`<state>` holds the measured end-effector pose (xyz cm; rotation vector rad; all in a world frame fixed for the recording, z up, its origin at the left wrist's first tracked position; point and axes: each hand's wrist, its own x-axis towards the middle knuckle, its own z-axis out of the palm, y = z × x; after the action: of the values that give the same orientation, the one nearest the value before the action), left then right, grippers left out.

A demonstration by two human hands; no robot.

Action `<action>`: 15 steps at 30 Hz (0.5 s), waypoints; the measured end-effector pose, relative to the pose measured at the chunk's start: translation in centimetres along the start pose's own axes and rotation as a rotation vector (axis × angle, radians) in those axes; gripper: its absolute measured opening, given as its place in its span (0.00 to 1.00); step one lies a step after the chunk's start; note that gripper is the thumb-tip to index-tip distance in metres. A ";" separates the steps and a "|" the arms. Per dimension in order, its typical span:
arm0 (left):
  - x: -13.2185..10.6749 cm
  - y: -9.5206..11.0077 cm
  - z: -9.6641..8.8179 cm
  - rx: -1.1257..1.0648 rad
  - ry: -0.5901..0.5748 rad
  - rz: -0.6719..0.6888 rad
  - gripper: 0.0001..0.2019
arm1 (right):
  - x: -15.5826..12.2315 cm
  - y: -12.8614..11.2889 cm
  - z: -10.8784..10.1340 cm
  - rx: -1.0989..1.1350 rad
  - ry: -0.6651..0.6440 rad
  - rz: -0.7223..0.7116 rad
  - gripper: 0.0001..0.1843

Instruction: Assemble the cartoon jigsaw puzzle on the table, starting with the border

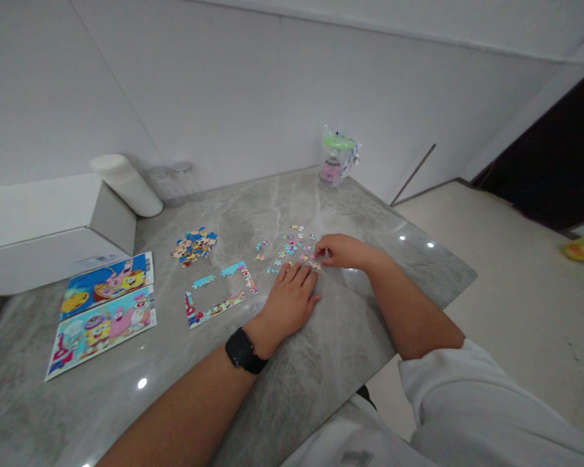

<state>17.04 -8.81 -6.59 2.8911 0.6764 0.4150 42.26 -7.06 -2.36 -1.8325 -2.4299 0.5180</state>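
Loose jigsaw puzzle pieces [292,246] lie scattered on the grey marbled table. My left hand [293,295] rests flat at their near edge, fingers stretched out, a dark watch on its wrist. At the right side of the scatter my right hand [338,251] has its fingers bent together in a pinch at the pieces; whether a piece is between them is hidden. Left of my left hand lies a partly joined puzzle border [217,310], with gaps along its left and top sides. Farther back is a heap of puzzle pieces [194,246], mostly blue and yellow.
Two cartoon picture sheets [106,327] lie at the left before a white box [34,220]. A white roll [126,185] and clear cups [172,185] stand by the wall. A plastic-wrapped pink and green item [337,159] sits at the back corner. The table edge [418,233] runs along the right.
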 end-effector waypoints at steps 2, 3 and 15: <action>-0.1 0.0 -0.1 0.007 0.012 0.002 0.24 | -0.1 -0.3 0.0 -0.008 -0.012 0.038 0.12; -0.2 0.1 -0.1 0.012 0.018 0.002 0.24 | -0.1 -0.5 0.1 -0.011 -0.021 0.054 0.12; -0.5 0.5 -0.4 0.026 0.013 -0.024 0.23 | 0.1 -1.1 0.2 -0.071 -0.048 0.095 0.03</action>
<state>16.66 -9.44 -6.20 2.9042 0.7233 0.4261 41.15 -7.27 -2.28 -1.9940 -2.4320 0.4933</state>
